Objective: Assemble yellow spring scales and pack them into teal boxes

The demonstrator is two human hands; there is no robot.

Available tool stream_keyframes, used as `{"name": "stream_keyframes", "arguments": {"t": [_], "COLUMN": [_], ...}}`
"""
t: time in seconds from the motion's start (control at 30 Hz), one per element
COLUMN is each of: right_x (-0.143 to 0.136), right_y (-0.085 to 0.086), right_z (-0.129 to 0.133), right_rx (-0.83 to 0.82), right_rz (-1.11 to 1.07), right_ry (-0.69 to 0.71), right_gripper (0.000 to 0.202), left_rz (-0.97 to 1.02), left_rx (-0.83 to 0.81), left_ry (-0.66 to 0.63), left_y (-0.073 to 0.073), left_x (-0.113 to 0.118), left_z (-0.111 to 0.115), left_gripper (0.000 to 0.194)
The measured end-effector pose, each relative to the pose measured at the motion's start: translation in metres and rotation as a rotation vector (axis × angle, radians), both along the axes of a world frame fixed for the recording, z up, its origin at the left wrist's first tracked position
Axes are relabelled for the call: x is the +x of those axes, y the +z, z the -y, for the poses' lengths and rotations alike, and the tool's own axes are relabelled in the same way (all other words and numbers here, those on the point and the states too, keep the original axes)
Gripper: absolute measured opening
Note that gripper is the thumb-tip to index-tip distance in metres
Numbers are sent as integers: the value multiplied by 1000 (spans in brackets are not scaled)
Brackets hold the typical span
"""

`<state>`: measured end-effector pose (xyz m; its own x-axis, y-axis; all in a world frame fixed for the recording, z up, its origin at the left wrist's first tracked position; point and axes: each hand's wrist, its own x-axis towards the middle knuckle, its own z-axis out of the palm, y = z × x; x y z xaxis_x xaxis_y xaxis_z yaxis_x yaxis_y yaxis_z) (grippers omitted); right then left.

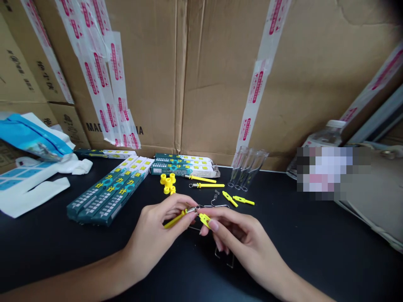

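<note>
My left hand (159,230) pinches a yellow rod with a metal spring end (176,219), its tip pointing to the right. Between the thumb and fingers of my right hand (239,235) is a small flat yellow plastic piece with holes (204,219). The two parts meet or nearly meet; whether they are joined I cannot tell. Bent metal wire hooks (232,261) show below and behind my right hand. Just beyond lie two more yellow plastic pieces (243,200), a small spring (216,195) and two yellow rods (208,185). Yellow caps (168,181) sit behind my left hand.
Green and white printed boxes (110,191) lie at the left, and more boxes (184,170) at the back. Clear plastic tubes (247,170) stand by the cardboard wall (217,84). A blue packet (34,134) is far left, a plastic bottle (327,136) at the right.
</note>
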<state>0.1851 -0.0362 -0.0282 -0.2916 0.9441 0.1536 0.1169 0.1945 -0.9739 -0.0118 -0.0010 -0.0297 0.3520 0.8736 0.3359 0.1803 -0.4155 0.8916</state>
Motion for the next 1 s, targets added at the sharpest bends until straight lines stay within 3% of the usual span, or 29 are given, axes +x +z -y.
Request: {"name": "stream_keyframes", "arguments": {"t": [0.13,0.37,0.73,1.0], "right_x": [0,5,4,2], "right_y": [0,-4,-2,-8], "right_z": [-1,0,-3,-2], "right_rx": [47,306,384,203], "right_rz": [48,216,260,188], "right_ry": [-5,-48,-50,-143], "right_gripper": [29,30,29,29], "left_rz": [-25,-67,-166,-137], "left_rx": [9,109,185,124], "left_ry": [12,12,11,46], "left_y": [-1,0,0,-1], "left_x": [-1,-2,-3,-1], "left_z": [0,1,-2,0], "left_gripper": [9,9,6,10]}}
